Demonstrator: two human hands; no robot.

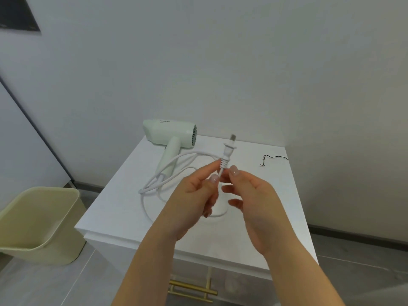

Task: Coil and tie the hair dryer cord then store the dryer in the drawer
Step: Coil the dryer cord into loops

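A pale green hair dryer (pixel 170 134) lies on its side at the back left of a white cabinet top (pixel 114 208). Its white cord (pixel 154 184) runs from the handle in loose loops across the top. The white plug (pixel 228 151) stands upright above the loops, prongs up. My left hand (pixel 198 195) pinches the cord just below the plug between thumb and forefinger. My right hand (pixel 249 195) pinches the same spot from the right side. A thin black tie (pixel 272 159) lies on the top at the back right.
A gold drawer handle (pixel 192 291) shows on the cabinet front below my forearms. A beige waste bin (pixel 39 224) stands on the grey floor to the left. White walls close off the back and right.
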